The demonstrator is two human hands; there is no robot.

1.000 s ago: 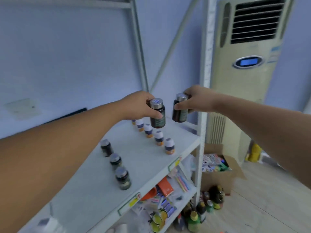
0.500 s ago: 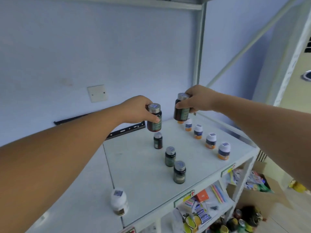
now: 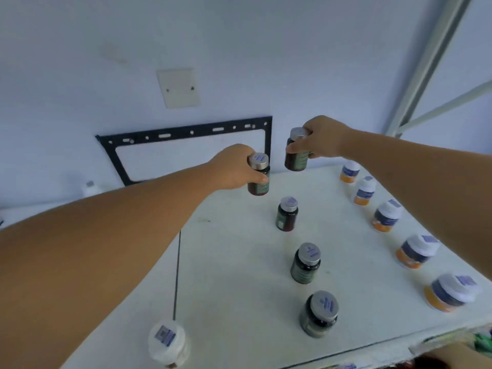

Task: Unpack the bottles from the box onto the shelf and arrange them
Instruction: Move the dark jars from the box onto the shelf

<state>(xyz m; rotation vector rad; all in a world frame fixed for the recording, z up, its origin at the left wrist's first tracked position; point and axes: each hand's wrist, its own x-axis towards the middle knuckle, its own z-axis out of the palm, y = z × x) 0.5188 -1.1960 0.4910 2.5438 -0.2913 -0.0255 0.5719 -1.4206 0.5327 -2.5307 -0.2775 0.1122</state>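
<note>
My left hand [image 3: 234,167] grips a dark bottle with a silver cap [image 3: 258,174] just above the white shelf [image 3: 234,262], at its back. My right hand [image 3: 320,138] holds a second dark bottle [image 3: 296,153] by its cap and side, also above the shelf's back edge. In front of them three dark bottles stand in a row: [image 3: 286,214], [image 3: 305,263], [image 3: 319,313]. Several white-capped orange-bottomed bottles, such as [image 3: 412,251], line the right side. The box is out of view.
A white bottle [image 3: 167,342] stands alone at the shelf's front left, another white bottle [image 3: 89,187] at the far left. A black metal bracket [image 3: 186,131] and a blank wall plate [image 3: 178,87] are on the wall behind. A shelf upright [image 3: 426,65] rises at right.
The view has swung left and down onto the shelf top. Both hands, each still holding its dark bottle, have come closer to the back of the shelf, behind the dark row.
</note>
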